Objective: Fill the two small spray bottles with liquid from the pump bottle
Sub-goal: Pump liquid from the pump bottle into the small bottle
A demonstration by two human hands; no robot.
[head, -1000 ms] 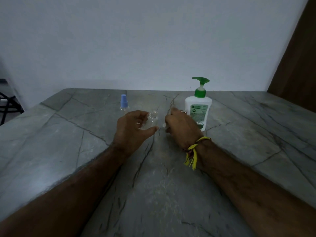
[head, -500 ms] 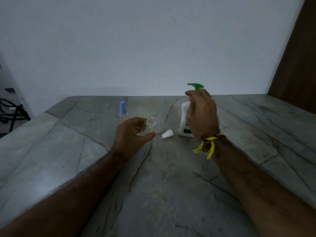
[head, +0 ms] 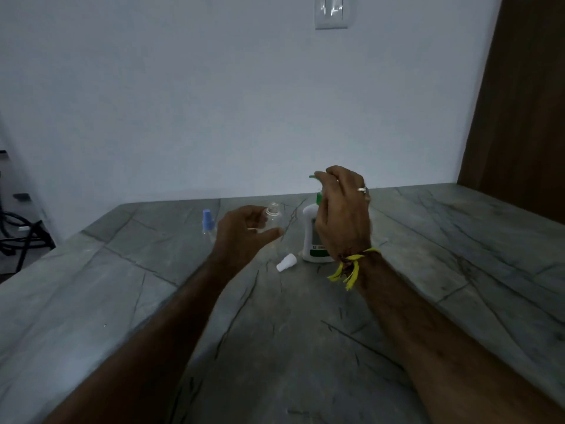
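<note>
My left hand [head: 241, 232] grips a small clear spray bottle [head: 274, 217] with its top off, held upright above the table. Its white spray cap [head: 286, 262] lies on its side on the table, just left of the pump bottle. The white pump bottle [head: 311, 237] with a green pump head [head: 316, 186] stands upright at centre. My right hand [head: 344, 214] is over it, fingers curled around the green pump head and hiding most of it. A second small spray bottle with a blue cap [head: 208, 223] stands upright behind my left hand.
The grey veined stone table [head: 443, 255] runs wide on both sides and toward me. A white wall with a switch plate [head: 331, 12] is behind it. A brown wooden panel [head: 519, 117] is at right, and dark furniture legs [head: 18, 234] stand at far left.
My right hand let go of the white cap, leaving it on the table, and rose to the pump head. My left hand lifted the open bottle slightly toward the pump bottle.
</note>
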